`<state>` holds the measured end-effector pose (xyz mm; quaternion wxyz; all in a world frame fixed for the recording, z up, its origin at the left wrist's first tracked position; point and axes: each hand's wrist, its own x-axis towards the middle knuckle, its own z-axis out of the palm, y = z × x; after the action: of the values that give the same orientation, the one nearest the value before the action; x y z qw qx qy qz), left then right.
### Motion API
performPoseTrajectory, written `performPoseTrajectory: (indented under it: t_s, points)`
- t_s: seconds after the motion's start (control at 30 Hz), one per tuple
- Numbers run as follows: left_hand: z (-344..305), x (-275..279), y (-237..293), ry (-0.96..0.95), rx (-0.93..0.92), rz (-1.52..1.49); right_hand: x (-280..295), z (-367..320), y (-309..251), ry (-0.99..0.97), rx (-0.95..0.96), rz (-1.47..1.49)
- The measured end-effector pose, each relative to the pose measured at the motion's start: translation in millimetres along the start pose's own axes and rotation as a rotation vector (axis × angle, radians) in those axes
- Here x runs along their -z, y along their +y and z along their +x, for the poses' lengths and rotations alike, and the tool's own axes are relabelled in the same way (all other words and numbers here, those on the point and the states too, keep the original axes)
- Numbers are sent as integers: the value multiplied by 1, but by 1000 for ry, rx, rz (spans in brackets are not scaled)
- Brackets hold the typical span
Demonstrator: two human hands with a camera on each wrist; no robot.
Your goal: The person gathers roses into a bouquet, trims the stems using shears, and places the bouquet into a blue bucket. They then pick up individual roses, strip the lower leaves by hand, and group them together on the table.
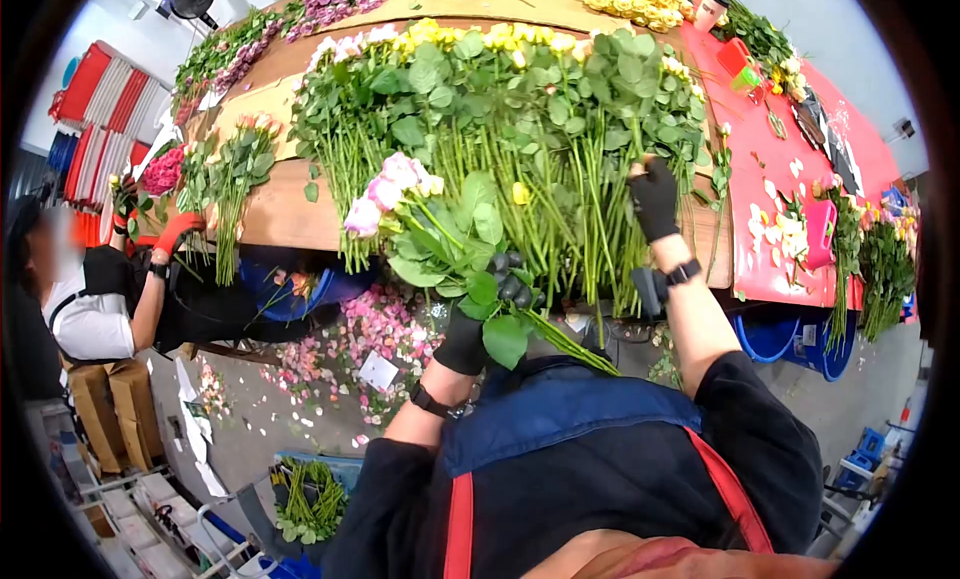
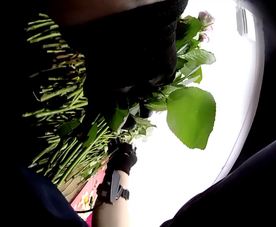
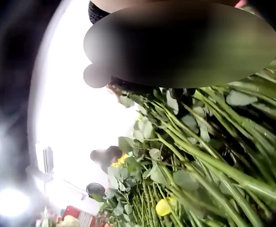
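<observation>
Head view lets me see, from far off, two hands in black gloves at a big pile of roses [image 1: 480, 159]. The pile lies on a brown table [image 1: 290, 214], with its flowers on the far side and lots of stems poking past the near edge.

I see the left hand [image 1: 465, 337] just off that edge, between the table and the person's body. Its fingers are curled round the stems of a small bunch [image 1: 440, 241], so they are closed on it. The bunch is tilted: its pink flowers lean over the pile and its stem ends point down to the right, near the blue apron [image 1: 570, 414]. There is some room over the floor [image 1: 270, 404] on the left, but the body is close behind. In the left wrist view a big leaf [image 2: 191, 117] sticks out beside the glove.

I see the right hand [image 1: 655, 197] over the right part of the pile, well apart from the left one. Its fingers are bent by the stems. I cannot tell how far open they are or if they hold any, since a blur hides most of the hand in the right wrist view. The red table [image 1: 750, 269] is near on its right, with a blue tub [image 1: 825, 347] below the front edge.
</observation>
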<state>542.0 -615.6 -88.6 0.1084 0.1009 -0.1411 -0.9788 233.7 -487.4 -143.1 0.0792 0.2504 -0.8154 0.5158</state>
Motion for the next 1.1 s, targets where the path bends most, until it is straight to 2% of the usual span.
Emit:
performPoseTrajectory:
  t_s: [0.07, 0.1, 0.17, 0.2, 0.23, 0.27, 0.33, 0.37, 0.4, 0.43, 0.5, 0.53, 0.6, 0.67, 0.7, 0.8, 0.83, 0.87, 0.9, 0.93, 0.97, 1.0, 1.07, 1.1]
  points:
    - [-1, 26, 18, -14, 20, 6, 28, -8, -48, 101, 335, -350]
    - [-3, 19, 25, 18, -9, -33, 35, -16, -61, 95, 312, -268]
    - [-1, 35, 39, -35, 37, -25, 45, -28, -77, 52, 303, -136]
    - [-2, 38, 43, -36, 40, 9, 49, -42, -89, -87, 111, 24]
    - [4, 62, 46, -38, 104, 46, 47, -62, -106, -114, 69, 38]
    - [-5, 51, 49, 4, -7, 36, 43, -84, -124, -144, 28, 52]
    - [-22, 26, 65, 92, 8, 77, 34, -124, -171, -350, -69, 73]
    - [-32, 23, 72, 64, -14, 47, 26, -140, -189, -415, -33, 95]
    - [-53, -9, 93, 224, 17, 238, 17, -153, -202, -477, 3, 116]
    - [-64, -30, 103, 273, 16, 288, 10, -163, -208, -599, -38, 124]
    - [-73, -28, 110, 324, 20, 292, -9, -179, -205, -820, -146, 202]
    - [-71, -11, 107, 326, 22, 248, -14, -175, -224, -851, -45, 80]
    - [-69, 15, 104, 295, 28, 162, -23, -174, -233, -812, 309, -84]
    - [-68, 21, 109, 230, 43, 74, -28, -170, -242, -879, 395, -150]
    - [-70, 20, 111, 261, 78, 36, -31, -168, -244, -906, 435, -186]
    - [-72, 7, 115, 228, 75, -17, -36, -164, -240, -1091, 640, -258]
    - [-69, 20, 110, 168, 70, -133, -39, -160, -238, -1096, 626, -250]
    - [-67, 33, 104, 109, 73, -249, -43, -147, -233, -1204, 571, -193]
    - [-68, 46, 101, 177, 61, -221, -47, -122, -233, -1296, 262, -33]
    - [-69, 53, 102, 248, 44, -190, -59, -103, -218, -1216, 200, -17]
    - [-62, 56, 101, -16, -40, -269, -74, -81, -200, -997, 94, -198]
    - [-58, 70, 99, -98, -57, -270, -88, -51, -202, -894, 70, -228]
    - [-67, 68, 98, 130, -17, -315, -124, -11, -160, -590, 85, -434]
    - [-66, 70, 97, 184, -10, -269, -143, 7, -135, -567, 118, -539]
